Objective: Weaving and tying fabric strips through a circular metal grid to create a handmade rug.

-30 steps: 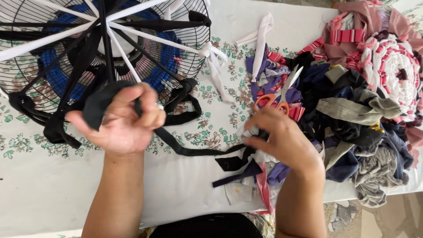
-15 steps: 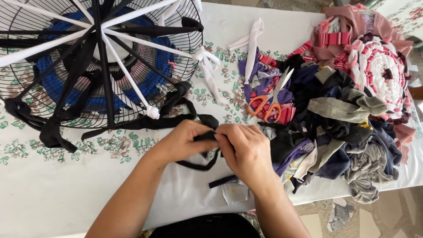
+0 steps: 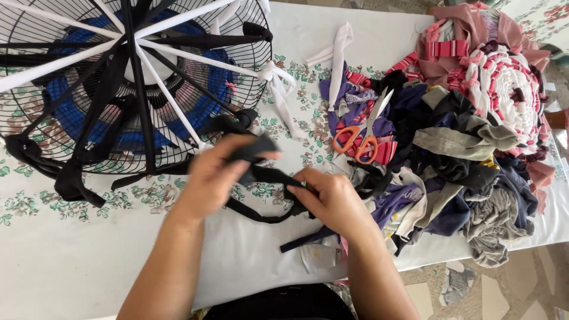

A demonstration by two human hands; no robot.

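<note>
We note both the left hand and right hand pinching one black strip; fan guard partly woven, scrap pile unused.

A tabletop fills most of the view, covered by a white cloth printed with green and brown flower sprigs along a band across its middle; the near part of the cloth is plain white. Past the near right edge, the floor shows, paved with irregular pale stone pieces set in darker joints. At the top right corner lies another flower-printed cloth in white and red. Even, soft daylight falls over everything, leaving only faint shadows.
</note>
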